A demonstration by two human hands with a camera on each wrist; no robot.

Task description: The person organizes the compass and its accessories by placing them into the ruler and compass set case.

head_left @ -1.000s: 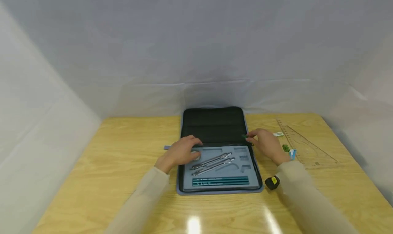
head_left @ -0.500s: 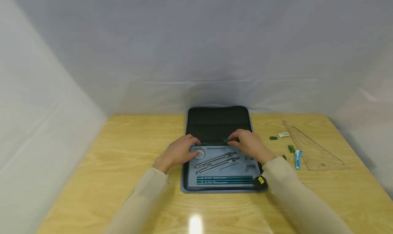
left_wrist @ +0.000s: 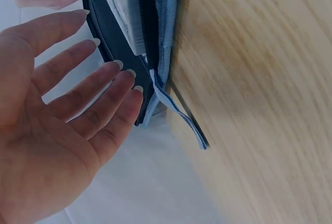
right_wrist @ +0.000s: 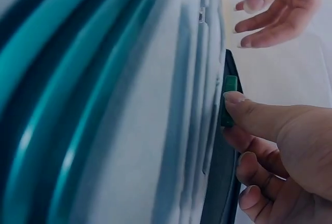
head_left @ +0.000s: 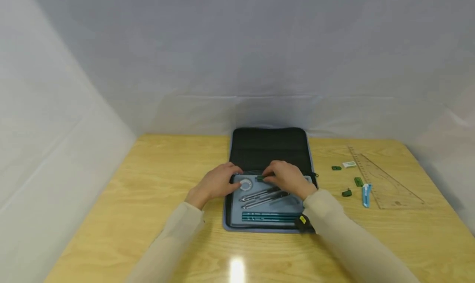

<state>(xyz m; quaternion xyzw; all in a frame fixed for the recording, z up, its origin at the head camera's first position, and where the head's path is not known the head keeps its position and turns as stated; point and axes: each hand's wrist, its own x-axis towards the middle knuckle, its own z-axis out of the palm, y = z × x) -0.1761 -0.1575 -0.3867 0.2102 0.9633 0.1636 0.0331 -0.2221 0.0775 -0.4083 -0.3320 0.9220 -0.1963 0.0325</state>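
My right hand (head_left: 287, 178) pinches a small dark-green oblong piece (right_wrist: 230, 86) between thumb and finger, low over the back slot of a grey-blue tray. That tray (head_left: 237, 208) lies in a zip case (head_left: 269, 145), whose black lid is folded back. My left hand (head_left: 217, 184) is at the case's left edge, fingers extended and holding nothing in the left wrist view. Near its thumb, a round white ring-shaped item (head_left: 245, 185) sits in the tray. Two silver compasses (head_left: 256, 198) lie slantwise in front, partly behind my right hand, above several teal pencils (head_left: 269, 218).
Right of the case lie small green pieces (head_left: 346, 192), a white-and-green eraser (head_left: 349, 164), a blue-and-white tool (head_left: 366, 195) and a clear set square (head_left: 393, 184). A black item with a yellow mark (head_left: 302, 221) shows under my right wrist. A fabric tab (left_wrist: 179, 112) sticks out from the case.
My right hand has moved left with the green piece, from the case's right edge to over the tray's back slot. The left hand stays by the case as the head view shifts slightly.
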